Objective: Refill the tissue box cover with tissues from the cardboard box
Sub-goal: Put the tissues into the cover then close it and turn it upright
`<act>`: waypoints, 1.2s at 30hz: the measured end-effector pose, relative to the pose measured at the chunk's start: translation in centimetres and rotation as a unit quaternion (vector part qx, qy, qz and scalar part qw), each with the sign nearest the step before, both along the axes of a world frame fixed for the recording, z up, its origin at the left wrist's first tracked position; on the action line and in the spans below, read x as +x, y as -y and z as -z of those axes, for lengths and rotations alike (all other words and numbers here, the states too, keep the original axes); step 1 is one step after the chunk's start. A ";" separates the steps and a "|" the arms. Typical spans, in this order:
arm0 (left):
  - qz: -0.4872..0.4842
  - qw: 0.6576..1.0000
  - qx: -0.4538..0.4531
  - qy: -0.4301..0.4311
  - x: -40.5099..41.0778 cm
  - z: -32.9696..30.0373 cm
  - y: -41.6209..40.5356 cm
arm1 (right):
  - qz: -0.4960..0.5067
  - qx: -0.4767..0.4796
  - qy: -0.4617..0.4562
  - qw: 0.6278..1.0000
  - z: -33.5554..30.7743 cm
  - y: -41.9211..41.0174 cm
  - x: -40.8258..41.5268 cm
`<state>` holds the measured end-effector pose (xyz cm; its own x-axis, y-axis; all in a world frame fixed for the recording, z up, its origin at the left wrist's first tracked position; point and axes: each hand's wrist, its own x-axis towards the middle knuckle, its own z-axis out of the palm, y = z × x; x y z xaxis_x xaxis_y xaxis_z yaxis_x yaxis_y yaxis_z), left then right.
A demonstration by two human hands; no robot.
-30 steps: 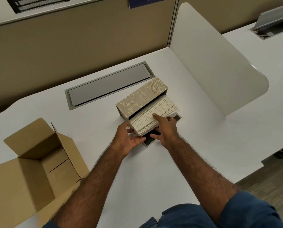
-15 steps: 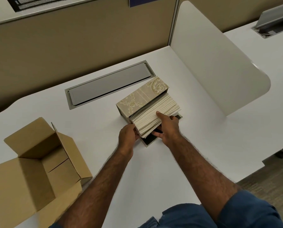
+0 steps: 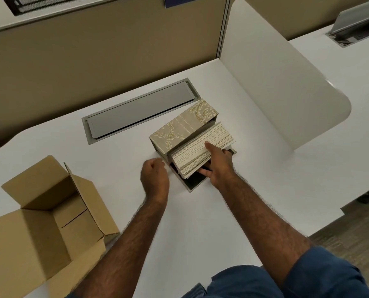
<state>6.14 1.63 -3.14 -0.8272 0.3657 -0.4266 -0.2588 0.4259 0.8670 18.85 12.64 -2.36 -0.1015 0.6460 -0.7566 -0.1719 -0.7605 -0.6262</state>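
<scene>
A white laminate desk point(image 3: 200, 222) fills the view, backed by a tan fabric partition point(image 3: 93, 61) and flanked by a white rounded privacy divider point(image 3: 275, 89); a grey metal cable-tray lid point(image 3: 139, 109) is set flush into the desk just behind the tissue box cover. That beige tissue box cover with gold floral print point(image 3: 184, 125) lies on its side near the middle of the desk, its open face turned toward the person; its dark-lined hinged bottom panel point(image 3: 193, 182) lies flat on the desk in front of it. A thick stack of cream folded tissues point(image 3: 200, 151) sits partly inside the cover, its near end tilted and jutting out over the panel. The right hand point(image 3: 219, 166) grips the stack at the cover's mouth, thumb on top of the tissues, fingers curled beneath them. The left hand point(image 3: 154, 179) is just to the left of the cover's near corner, fingers curled into a loose fist holding nothing; whether the knuckles touch the cover cannot be told. The open brown cardboard box point(image 3: 50, 222) stands well to the left of the cover, flaps spread; the part of its inside that shows holds no tissues. Blue sleeves point(image 3: 318, 274) show at the near edge, in front of the cover.
</scene>
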 end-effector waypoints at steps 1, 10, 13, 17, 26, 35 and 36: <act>-0.014 0.998 0.003 -0.063 -0.6 -0.2 -0.1 | -0.002 0.001 -0.001 1.000 0.0 0.0 -0.1; 0.247 0.934 -0.035 -0.257 -5.6 -1.4 -5.1 | -0.009 0.012 0.004 1.000 0.2 0.0 -0.7; 0.305 0.909 -0.067 -0.277 -6.0 -0.9 -6.0 | -0.013 0.012 0.005 1.000 0.3 -0.2 -1.2; 0.307 0.909 -0.059 -0.276 -5.9 -0.4 -5.8 | -0.022 0.011 0.006 1.000 0.4 -0.4 -2.0; 0.322 0.899 -0.058 -0.293 -5.9 -0.9 -5.6 | -0.058 0.035 0.028 0.997 0.7 0.4 -3.5; 0.349 0.886 -0.081 -0.295 -6.0 -1.7 -5.6 | -0.032 0.033 0.003 0.999 -0.3 0.0 -5.4; 0.351 0.885 -0.083 -0.294 -6.0 -1.7 -5.6 | -0.029 0.034 -0.001 0.999 -0.3 -0.1 -5.5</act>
